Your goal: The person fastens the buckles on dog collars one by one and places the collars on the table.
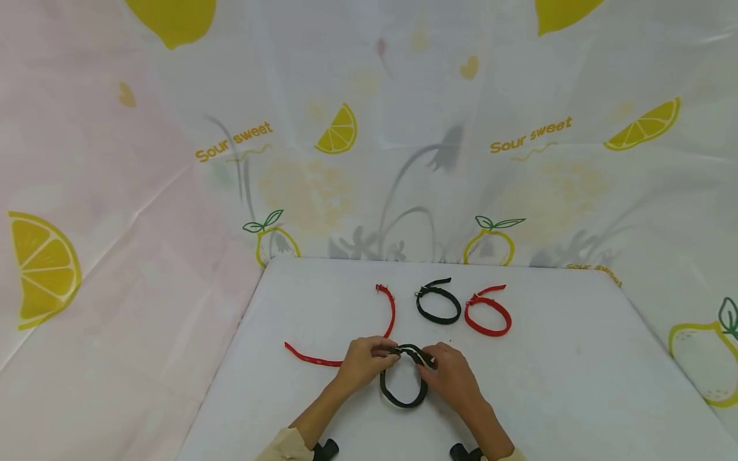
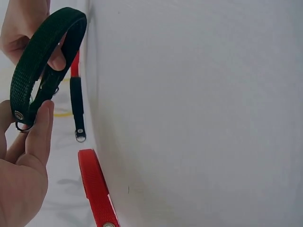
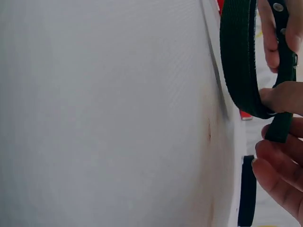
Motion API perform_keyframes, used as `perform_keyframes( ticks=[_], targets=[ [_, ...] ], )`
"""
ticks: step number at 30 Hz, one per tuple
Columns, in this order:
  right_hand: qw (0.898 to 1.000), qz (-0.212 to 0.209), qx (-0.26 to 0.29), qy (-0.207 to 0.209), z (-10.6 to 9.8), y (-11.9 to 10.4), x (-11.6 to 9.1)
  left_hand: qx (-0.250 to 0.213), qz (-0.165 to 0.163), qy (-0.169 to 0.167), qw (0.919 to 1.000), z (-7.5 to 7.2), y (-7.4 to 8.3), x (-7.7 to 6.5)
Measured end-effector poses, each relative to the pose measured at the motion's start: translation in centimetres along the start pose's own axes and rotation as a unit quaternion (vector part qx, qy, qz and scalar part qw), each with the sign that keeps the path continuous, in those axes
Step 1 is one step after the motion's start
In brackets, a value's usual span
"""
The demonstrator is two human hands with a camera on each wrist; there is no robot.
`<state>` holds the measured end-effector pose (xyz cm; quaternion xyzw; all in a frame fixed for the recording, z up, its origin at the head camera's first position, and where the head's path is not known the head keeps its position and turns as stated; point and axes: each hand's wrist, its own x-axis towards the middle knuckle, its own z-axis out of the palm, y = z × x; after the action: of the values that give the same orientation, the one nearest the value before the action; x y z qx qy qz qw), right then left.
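A dark green collar [image 1: 403,404] is bent into a loop between both hands, over the near middle of the table. My left hand [image 1: 364,365] pinches it near its ring and rivet, which show in the left wrist view beside the left fingertips [image 2: 46,111]. On the other side, my right hand [image 1: 454,374] grips the strap between thumb and fingers. Its free tail [image 3: 280,127] pokes out below the right thumb in the right wrist view. Metal eyelets [image 3: 278,7] run along the strap near the left fingers. The palms hide part of the overlapping ends.
An unfastened red collar [image 1: 392,314] lies curved behind and left of the hands. Farther back are a looped dark collar [image 1: 438,319] and a looped red collar [image 1: 487,331], side by side. The white table [image 1: 576,358] meets a lemon-print curtain [image 1: 392,192] at its back.
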<state>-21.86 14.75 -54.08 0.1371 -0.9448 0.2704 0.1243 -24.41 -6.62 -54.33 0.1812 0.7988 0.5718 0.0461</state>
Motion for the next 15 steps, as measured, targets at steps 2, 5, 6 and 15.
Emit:
perform_keyframes(
  ticks=[2,5,6,15],
  targets=[
    [1.0,-0.002,-0.009,0.004,-0.02,0.0,0.0,-0.017,0.002,0.004,0.9998,0.05,0.0,0.09],
    [1.0,-0.011,-0.02,0.018,0.02,0.02,0.05,-0.032,0.008,0.005,0.9994,0.13,0.04,0.23],
    [1.0,-0.012,-0.017,0.02,0.04,0.02,0.08,-0.039,0.006,0.003,0.9992,0.16,0.08,0.28],
    [1.0,0.017,0.023,-0.005,-0.01,0.17,0.36,-0.039,-0.029,-0.025,0.9985,0.22,0.65,0.17]
  ],
)
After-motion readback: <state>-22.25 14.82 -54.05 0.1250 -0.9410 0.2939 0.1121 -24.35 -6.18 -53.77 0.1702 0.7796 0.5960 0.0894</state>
